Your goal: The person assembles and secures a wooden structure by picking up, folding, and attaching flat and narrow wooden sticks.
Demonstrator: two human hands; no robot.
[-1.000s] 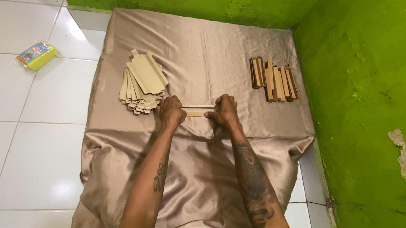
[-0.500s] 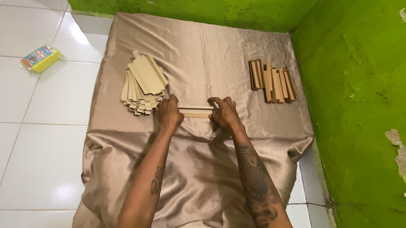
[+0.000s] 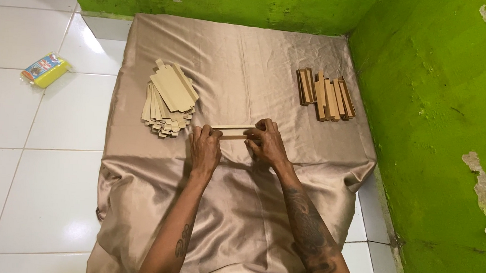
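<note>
A long narrow folded cardboard piece (image 3: 233,131) lies across the middle of a tan satin cloth (image 3: 241,64). My left hand (image 3: 204,150) grips its left end and my right hand (image 3: 267,144) grips its right end, fingers curled over the edges. Just left of my left hand sits a fanned stack of flat cardboard blanks (image 3: 167,98). At the far right of the cloth lies a row of folded narrow cardboard boxes (image 3: 325,95).
The cloth covers a low pad on a white tiled floor (image 3: 25,158). Green painted walls (image 3: 438,108) close off the back and right side. A small yellow packet (image 3: 45,70) lies on the tiles at the left.
Both hands have shifted slightly on the cardboard piece, pressing and folding it; the view has tilted a little. The stacks have not moved.
</note>
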